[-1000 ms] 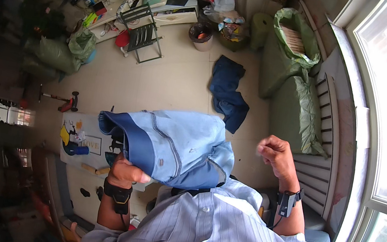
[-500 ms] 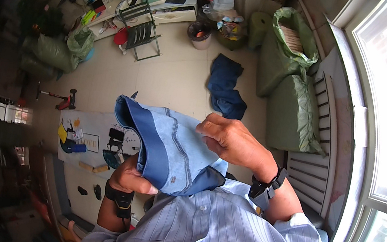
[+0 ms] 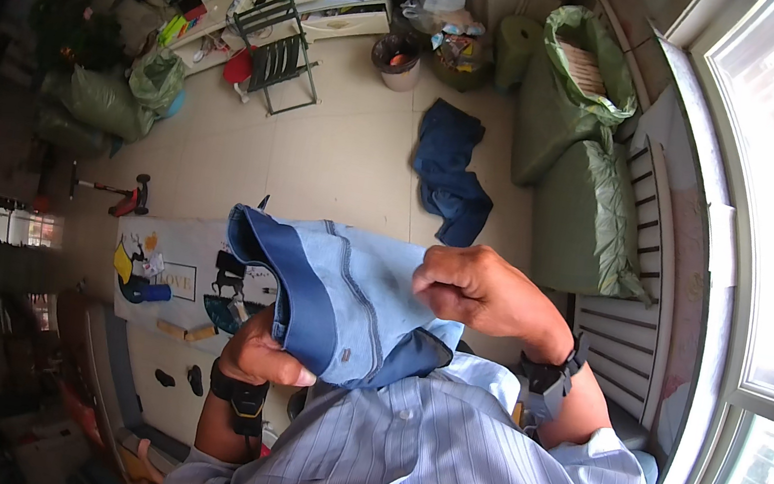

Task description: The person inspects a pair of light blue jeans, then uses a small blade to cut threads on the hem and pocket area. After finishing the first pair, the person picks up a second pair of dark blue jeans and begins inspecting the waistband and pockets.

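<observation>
Light-blue denim garment [image 3: 359, 304] held before the striped shirt [image 3: 395, 446] of the wearer, its dark-blue band [image 3: 305, 325] facing left and gaping open. The left hand [image 3: 266, 357] grips the lower end of this band, thumb lying along the edge; its other fingers are largely hidden by the cloth, so their spread cannot be told. The right hand [image 3: 475, 292] lies at the garment's right side, fingers curled inward and nearly closed; whether they pinch fabric cannot be told. Relative to the garment: a crumpled dark-blue cloth item [image 3: 453, 177] lies on the floor beyond it; a folding stool [image 3: 274, 57], beyond and to the left; a white table [image 3: 181, 235], to the left; green wrapped bundles [image 3: 573, 216], beyond and to the right.
</observation>
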A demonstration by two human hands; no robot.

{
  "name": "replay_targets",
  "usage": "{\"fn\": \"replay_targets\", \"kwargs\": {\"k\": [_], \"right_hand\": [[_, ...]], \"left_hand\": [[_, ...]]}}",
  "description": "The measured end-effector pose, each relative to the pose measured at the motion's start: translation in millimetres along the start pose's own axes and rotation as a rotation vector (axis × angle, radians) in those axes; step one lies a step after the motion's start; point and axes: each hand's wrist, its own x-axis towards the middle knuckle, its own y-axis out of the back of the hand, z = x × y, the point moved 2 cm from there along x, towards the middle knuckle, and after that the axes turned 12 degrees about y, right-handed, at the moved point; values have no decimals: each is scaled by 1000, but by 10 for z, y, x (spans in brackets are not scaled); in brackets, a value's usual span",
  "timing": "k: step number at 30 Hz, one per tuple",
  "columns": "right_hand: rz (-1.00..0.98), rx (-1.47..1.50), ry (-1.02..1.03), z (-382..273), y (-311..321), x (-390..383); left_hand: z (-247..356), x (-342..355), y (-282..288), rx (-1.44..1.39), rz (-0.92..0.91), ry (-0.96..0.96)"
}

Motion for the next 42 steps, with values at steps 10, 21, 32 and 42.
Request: {"fn": "replay_targets", "kwargs": {"k": [10,21,32,42], "right_hand": [[23,-136,51,-174,-165,-109],[191,-157,-69,-11,-63,-294],[221,-47,-149,163,-502,-364],[401,-298,-149,209,-740,-265]], "left_hand": [[-19,69,-25,-56,26,8],[-265,147,169,-258,132,-169],[-402,281,179,-627,99,-291],[-408,306,88,-663,75,-271]]}}
